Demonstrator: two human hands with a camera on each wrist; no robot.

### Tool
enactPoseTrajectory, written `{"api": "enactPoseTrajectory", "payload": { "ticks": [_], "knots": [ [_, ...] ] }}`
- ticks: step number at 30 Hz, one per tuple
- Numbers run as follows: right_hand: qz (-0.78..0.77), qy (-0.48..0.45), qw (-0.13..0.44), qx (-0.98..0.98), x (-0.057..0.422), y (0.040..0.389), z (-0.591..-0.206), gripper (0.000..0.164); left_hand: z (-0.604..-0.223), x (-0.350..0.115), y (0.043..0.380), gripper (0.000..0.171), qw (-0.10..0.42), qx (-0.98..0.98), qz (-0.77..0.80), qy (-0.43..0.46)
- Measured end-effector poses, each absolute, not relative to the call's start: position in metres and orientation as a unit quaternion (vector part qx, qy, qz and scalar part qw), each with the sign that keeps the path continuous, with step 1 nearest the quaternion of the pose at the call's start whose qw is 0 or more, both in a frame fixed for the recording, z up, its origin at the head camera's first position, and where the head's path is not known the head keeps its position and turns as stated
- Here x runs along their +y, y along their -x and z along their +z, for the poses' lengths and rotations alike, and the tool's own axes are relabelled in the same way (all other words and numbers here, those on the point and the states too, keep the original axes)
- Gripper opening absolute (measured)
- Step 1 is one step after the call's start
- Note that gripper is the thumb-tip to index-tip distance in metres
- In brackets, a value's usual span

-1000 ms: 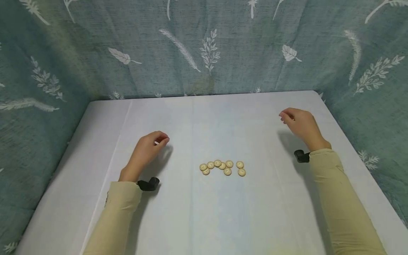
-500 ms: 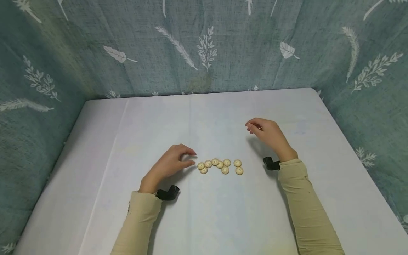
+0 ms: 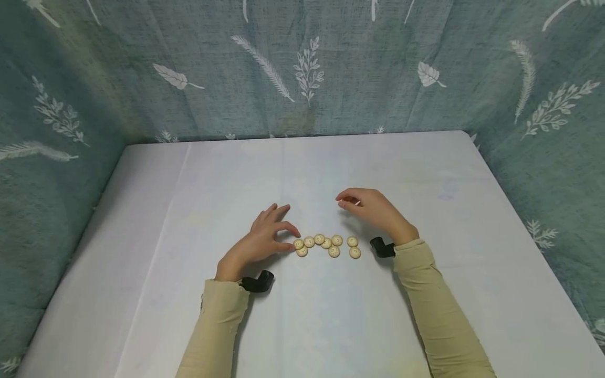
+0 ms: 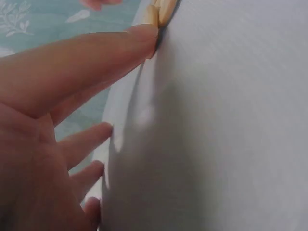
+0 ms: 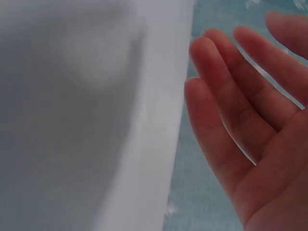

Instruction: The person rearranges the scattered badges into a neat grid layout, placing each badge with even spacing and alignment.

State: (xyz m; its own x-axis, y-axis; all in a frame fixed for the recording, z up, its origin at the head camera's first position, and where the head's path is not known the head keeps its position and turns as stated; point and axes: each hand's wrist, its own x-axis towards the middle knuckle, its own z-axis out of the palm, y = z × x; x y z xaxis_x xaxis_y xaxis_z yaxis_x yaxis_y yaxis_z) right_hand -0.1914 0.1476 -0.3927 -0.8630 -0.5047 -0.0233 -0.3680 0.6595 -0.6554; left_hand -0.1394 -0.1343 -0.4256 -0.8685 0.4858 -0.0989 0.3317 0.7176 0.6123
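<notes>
Several round, cream-coloured buttons [image 3: 334, 252] lie in a low zigzag group on the white table, some overlapping. At the group's left end, my left hand [image 3: 261, 239] pinches the leftmost button [image 3: 298, 244] by its edges between thumb and index finger. Its other fingers spread away from the table. In the left wrist view the thumb [image 4: 142, 33] reaches a button's edge, with another button [image 4: 167, 11] just past it. My right hand [image 3: 371, 207] hovers behind and right of the buttons, fingers loosely bent and holding nothing. The right wrist view shows its relaxed fingers [image 5: 207, 110] apart.
A white cloth covers the table [image 3: 189, 315]. Green fabric [image 3: 359, 79] with white leaf prints hangs around its back and sides. Two buttons [image 3: 354, 253] sit slightly apart at the group's right end. Each wrist carries a black camera mount [image 3: 257, 282].
My left hand has moved right to the leftmost button, its thumb and index finger closing on it. My right hand has come left and nearer, towards the buttons.
</notes>
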Motion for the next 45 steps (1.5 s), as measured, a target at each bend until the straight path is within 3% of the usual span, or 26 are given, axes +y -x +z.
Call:
{"api": "enactPoseTrajectory", "payload": {
  "ticks": [16, 33, 45],
  "knots": [
    [-0.311, 0.282, 0.2, 0.885, 0.122, 0.178, -0.406, 0.029, -0.432, -0.13, 0.141, 0.019, 0.082, 0.923, 0.297, -0.232],
    [-0.245, 0.335, 0.18, 0.892, 0.107, 0.171, -0.411, 0.028, -0.436, -0.124, 0.14, 0.02, 0.047, 0.931, 0.285, -0.223],
    [-0.208, 0.303, 0.166, 0.915, 0.102, 0.165, -0.41, 0.02, -0.44, -0.121, 0.139, 0.02, 0.025, 0.932, 0.288, -0.22]
  ]
}}
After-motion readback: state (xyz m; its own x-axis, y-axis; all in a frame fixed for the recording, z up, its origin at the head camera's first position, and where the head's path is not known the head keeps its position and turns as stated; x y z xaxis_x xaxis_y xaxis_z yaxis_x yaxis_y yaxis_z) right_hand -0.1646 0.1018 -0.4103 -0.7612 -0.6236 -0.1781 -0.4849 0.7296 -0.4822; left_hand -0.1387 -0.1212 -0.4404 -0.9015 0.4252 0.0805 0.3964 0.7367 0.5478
